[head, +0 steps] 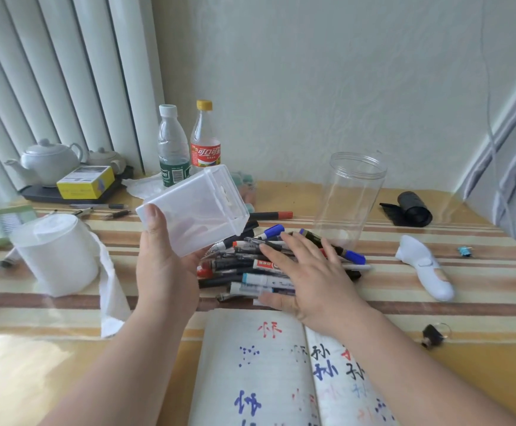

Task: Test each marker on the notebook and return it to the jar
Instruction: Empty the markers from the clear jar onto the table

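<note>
We judge the step in hand to be choosing a marker to test. The markers (pixel 244 265) lie heaped on the counter (pixel 66 348), between the open notebook (pixel 250 364) and the empty jar (pixel 352 195), which stands upright just behind them. Our left hand (pixel 164 272) grips a tilted plastic box (pixel 193 210), fingers curled round it. Our right hand (pixel 312 278) rests flat on the heap, fingers straight, holding nothing. The next move calls for pinching one marker free and uncapping it. The red bottle (pixel 205 142) reads 可口可乐; the notebook bears handwritten characters in blue, black and red.
</note>
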